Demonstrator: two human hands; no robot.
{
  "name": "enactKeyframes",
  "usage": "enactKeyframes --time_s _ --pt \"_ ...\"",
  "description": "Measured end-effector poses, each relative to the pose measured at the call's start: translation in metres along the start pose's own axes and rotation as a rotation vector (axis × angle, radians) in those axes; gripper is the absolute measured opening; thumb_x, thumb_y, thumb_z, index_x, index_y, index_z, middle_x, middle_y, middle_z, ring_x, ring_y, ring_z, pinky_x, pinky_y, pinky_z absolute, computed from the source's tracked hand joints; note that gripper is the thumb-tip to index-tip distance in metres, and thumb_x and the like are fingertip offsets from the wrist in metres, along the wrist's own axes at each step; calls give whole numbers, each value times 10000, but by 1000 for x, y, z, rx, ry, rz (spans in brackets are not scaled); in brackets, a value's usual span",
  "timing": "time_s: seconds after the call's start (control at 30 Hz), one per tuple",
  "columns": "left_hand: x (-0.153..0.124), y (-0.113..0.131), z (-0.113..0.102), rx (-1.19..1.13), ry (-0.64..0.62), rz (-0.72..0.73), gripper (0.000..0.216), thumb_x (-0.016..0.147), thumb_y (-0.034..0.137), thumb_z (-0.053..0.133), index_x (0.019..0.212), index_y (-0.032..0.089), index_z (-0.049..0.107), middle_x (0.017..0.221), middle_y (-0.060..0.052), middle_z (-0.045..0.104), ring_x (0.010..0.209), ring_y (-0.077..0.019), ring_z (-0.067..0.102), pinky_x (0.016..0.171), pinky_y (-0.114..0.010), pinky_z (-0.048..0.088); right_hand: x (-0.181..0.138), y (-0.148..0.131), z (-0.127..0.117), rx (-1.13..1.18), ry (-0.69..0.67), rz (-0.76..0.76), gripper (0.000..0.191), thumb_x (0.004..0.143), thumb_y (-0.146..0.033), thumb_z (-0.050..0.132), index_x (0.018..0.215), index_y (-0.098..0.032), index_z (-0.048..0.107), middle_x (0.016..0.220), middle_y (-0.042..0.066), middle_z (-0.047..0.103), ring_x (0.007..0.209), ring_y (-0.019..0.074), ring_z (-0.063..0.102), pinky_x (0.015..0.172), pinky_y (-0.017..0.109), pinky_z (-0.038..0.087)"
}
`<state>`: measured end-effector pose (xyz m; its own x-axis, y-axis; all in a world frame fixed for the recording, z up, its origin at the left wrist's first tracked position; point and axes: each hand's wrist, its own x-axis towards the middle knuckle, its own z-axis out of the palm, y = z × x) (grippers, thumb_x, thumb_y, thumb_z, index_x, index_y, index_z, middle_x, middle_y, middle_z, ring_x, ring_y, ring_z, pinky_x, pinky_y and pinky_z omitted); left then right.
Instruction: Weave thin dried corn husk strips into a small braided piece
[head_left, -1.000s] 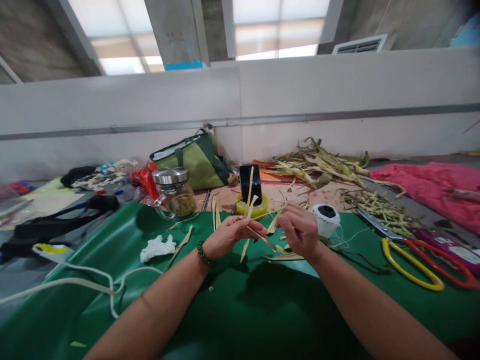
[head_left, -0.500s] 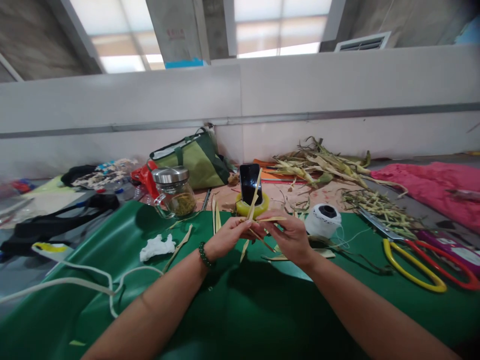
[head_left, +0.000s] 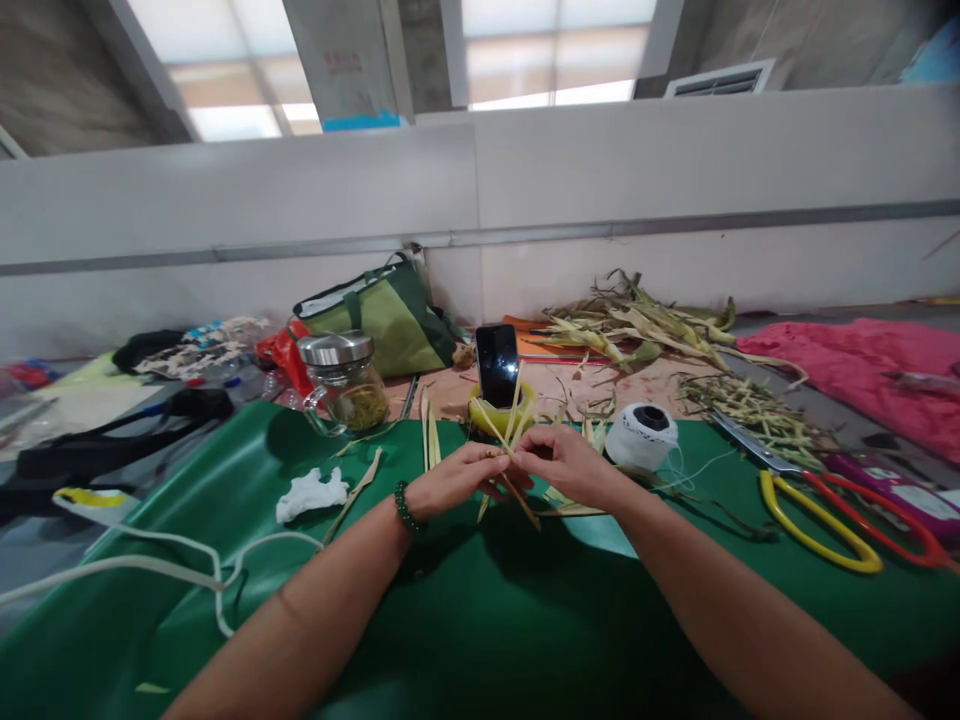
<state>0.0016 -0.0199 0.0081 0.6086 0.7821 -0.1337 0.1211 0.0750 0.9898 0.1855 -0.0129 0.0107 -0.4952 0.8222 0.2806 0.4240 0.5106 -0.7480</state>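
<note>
Several pale dried leaf strips (head_left: 515,425) fan out from between my two hands, above the green mat (head_left: 480,640). My left hand (head_left: 461,478), with a dark green bead bracelet (head_left: 407,507) at the wrist, pinches the strips where they cross. The fingertips of my right hand (head_left: 562,462) close on the same crossing from the right, almost touching the left thumb. Strip ends stick out upward and also below the hands. Just behind stand a phone (head_left: 497,362) and a yellow tape roll (head_left: 480,414). How the strips are joined is hidden by my fingers.
To the right are a white thread spool (head_left: 642,437), large scissors (head_left: 821,520) with yellow and red handles, and dried husks (head_left: 637,335). A glass jar (head_left: 349,390), crumpled white tissue (head_left: 311,495) and white cord (head_left: 217,570) lie left. A green bag (head_left: 390,320) leans behind.
My right hand has moved slightly left and closed in on the crossing. The strip that pointed right from its fingers now stands up with the others, spread like a fan.
</note>
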Motion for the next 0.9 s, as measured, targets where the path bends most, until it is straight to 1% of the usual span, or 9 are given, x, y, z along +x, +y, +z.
enactKeyframes --time_s 0.17,0.27,0.33,0.47,0.53,0.6,0.7,0.8,0.9 --pt "-1 -1 -1 18 -83 -31 482 772 581 588 855 127 728 925 -146 725 860 -218 672 723 -268 513 -5 0 -10 -297 -56 -217 176 805 -153 576 643 -155 644 667 26 621 639 124 553 593 229 393" --pt "1 -3 -1 45 -61 -30 489 778 577 584 856 117 731 910 -145 729 854 -219 673 716 -264 513 -7 -2 -11 -387 -38 -231 171 809 -157 588 654 -165 659 673 35 631 645 133 559 578 232 380" --pt "1 -2 -1 51 -51 -26 476 789 563 578 859 118 732 919 -146 730 844 -217 676 707 -261 515 -7 -2 -11 -362 46 -240 170 820 -220 608 666 -178 665 655 25 633 638 133 559 584 239 385" --pt "0 1 1 90 -64 -16 461 822 544 542 890 128 730 920 -134 734 835 -211 679 666 -243 515 -2 3 -11 -365 363 -182 269 851 -374 590 690 -174 669 726 74 656 753 202 582 700 324 433" --pt "-1 2 4 122 -93 -25 456 829 537 533 912 133 728 873 -122 737 801 -203 679 637 -235 513 0 4 -9 -262 407 -146 267 875 -360 554 719 -177 671 776 84 681 789 216 605 729 346 456" --pt "0 2 5 148 -99 -40 458 830 536 525 920 133 725 812 -108 735 725 -186 671 603 -231 510 -1 1 -6 -88 420 -174 214 884 -327 541 789 -192 677 828 68 703 815 201 628 748 331 478" --pt "1 1 5 155 -52 -36 437 823 522 526 830 128 715 719 -86 717 615 -159 643 575 -228 505 -7 -8 0 45 400 -239 147 874 -285 548 865 -202 668 805 36 696 739 156 629 688 273 487" --pt "2 -1 5 187 -8 7 405 818 467 535 627 134 663 596 -57 671 542 -139 613 545 -209 484 -11 -12 5 1 267 -246 120 841 -239 581 926 -189 651 691 -1 640 594 114 569 577 228 447" --pt "0 -1 7 264 -5 5 356 812 354 521 550 144 637 538 -33 646 508 -124 586 520 -194 465 -10 -9 6 -88 114 -306 102 854 -197 569 907 -181 654 729 7 622 665 120 575 622 227 444"
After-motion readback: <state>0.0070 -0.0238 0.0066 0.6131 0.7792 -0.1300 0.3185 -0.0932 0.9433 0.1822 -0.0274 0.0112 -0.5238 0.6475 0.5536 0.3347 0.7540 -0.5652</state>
